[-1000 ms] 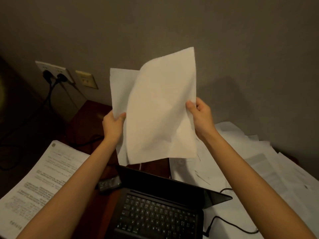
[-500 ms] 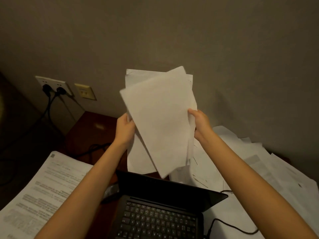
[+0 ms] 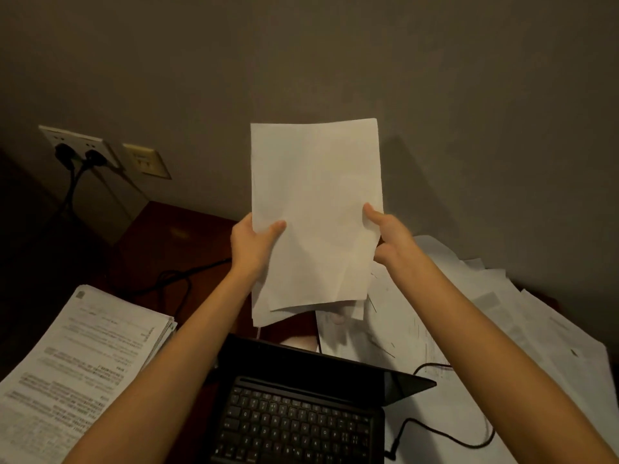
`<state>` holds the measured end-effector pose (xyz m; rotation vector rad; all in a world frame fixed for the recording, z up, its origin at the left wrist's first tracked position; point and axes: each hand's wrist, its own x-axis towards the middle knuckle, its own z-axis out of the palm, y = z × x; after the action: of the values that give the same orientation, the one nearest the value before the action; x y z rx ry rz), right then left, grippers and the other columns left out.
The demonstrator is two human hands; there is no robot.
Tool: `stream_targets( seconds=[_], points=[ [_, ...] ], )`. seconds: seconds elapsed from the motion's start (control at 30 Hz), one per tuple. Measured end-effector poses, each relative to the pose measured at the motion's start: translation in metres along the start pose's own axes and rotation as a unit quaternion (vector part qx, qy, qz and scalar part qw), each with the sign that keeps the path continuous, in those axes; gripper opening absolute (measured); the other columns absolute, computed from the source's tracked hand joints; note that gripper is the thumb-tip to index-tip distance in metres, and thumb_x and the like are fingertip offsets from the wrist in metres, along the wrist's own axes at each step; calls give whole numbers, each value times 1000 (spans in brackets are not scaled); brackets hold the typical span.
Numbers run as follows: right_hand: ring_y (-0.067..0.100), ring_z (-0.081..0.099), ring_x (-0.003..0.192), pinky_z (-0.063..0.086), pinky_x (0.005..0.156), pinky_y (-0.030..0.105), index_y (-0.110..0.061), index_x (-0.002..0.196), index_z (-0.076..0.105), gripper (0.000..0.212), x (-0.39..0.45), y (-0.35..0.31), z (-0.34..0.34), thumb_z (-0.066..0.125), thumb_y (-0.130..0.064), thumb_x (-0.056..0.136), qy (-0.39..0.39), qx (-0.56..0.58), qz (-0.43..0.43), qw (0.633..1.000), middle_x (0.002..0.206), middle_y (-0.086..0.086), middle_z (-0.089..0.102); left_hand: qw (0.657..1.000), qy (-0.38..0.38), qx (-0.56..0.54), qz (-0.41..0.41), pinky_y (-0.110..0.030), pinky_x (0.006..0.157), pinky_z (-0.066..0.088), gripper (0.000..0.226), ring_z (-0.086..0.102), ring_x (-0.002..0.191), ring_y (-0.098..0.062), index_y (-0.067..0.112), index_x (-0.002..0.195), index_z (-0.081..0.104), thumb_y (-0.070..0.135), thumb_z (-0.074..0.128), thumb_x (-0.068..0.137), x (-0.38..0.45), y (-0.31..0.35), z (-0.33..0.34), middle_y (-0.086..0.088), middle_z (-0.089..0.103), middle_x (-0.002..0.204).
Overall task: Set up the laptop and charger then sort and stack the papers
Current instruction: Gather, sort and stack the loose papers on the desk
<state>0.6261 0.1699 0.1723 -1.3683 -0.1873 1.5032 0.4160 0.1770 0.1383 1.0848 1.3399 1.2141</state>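
Gripping one upright sheaf of blank sheets (image 3: 316,209) at frame centre, left hand (image 3: 254,244) and right hand (image 3: 390,234) pinch opposite edges. Below: one open laptop (image 3: 301,406); one printed stack (image 3: 77,360) lower left, loose papers (image 3: 502,329) at right. Two plugs occupy the wall socket (image 3: 78,147), upper left.

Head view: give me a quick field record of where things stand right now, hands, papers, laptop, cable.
left hand: grips the left edge of the held sheets
right hand: grips the right edge of the held sheets
held sheets: upright above the desk, top edges roughly flush, bottom edges uneven
laptop: open, keyboard showing, screen dark
printed stack: fairly neat, left of the laptop
loose papers: scattered, overlapping, right of the laptop
black cable: lies across the loose papers; its end connection is unclear
wall outlet: two plugs in
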Motion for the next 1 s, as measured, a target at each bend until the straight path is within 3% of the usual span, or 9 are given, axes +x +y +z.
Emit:
stream_targets(
  seconds=[0.07,0.17,0.27,0.37,0.53,0.7,0.83,0.9,1.0],
  points=[
    [25,65,77,55,76,39,-8,90,62,2,8,-3,-5,62,-10,89,-24,-50,-21,998,84,9,68,1000,11,-18,7,-18,68,53,21,66,86,-3,15,105,62,8,67,86,4,1,0,9,65,94],
    [20,61,69,49,62,33,-10,89,54,17,25,-1,-13,64,3,83,-11,-164,-77,983,81,8,62,998,7,-52,24,-13,63,51,14,67,77,4,12,104,60,6,60,91,7,-1,-4,7,65,94],
    [21,57,66,47,62,33,-6,104,47,34,42,10,-23,66,8,80,3,-210,-75,975,79,11,58,997,36,-66,27,-21,73,54,12,68,86,-3,17,103,62,10,55,95,16,-12,-12,6,67,97],
    [20,61,71,53,68,31,-7,104,53,28,65,29,-41,65,5,82,15,-322,-56,945,88,16,64,994,86,-57,24,-22,78,55,20,66,89,-3,7,115,59,10,50,98,25,-23,-22,4,66,101],
    [20,58,96,49,79,24,-11,108,63,31,96,77,-62,73,-7,79,-63,-682,-92,723,114,9,62,990,128,12,51,-18,80,52,30,63,91,-2,0,125,55,9,44,99,33,-38,-42,-5,63,111],
    [23,57,105,47,84,27,-13,118,56,55,114,118,-66,83,-17,69,-152,-767,-8,623,120,5,59,990,77,95,63,-10,69,47,19,60,80,10,9,109,57,9,41,101,32,-56,-58,9,59,94],
    [22,57,101,43,88,31,-19,109,56,42,121,137,-78,75,-26,73,-147,-865,-26,478,116,3,61,985,9,154,71,-12,69,48,24,58,79,11,33,96,54,13,42,101,27,-64,-66,13,59,90],
    [20,56,93,42,83,29,-18,102,61,31,122,135,-82,73,-26,74,-161,-879,-9,448,111,3,63,985,-2,161,68,-13,72,49,23,60,83,10,36,99,54,15,43,101,27,-67,-68,18,63,89],
    [21,60,93,48,82,31,-13,102,69,32,123,119,-87,78,-26,74,-195,-847,19,493,107,4,66,983,-19,165,72,-13,73,50,19,60,85,8,29,102,57,15,44,101,30,-70,-68,19,63,90]
  ],
)
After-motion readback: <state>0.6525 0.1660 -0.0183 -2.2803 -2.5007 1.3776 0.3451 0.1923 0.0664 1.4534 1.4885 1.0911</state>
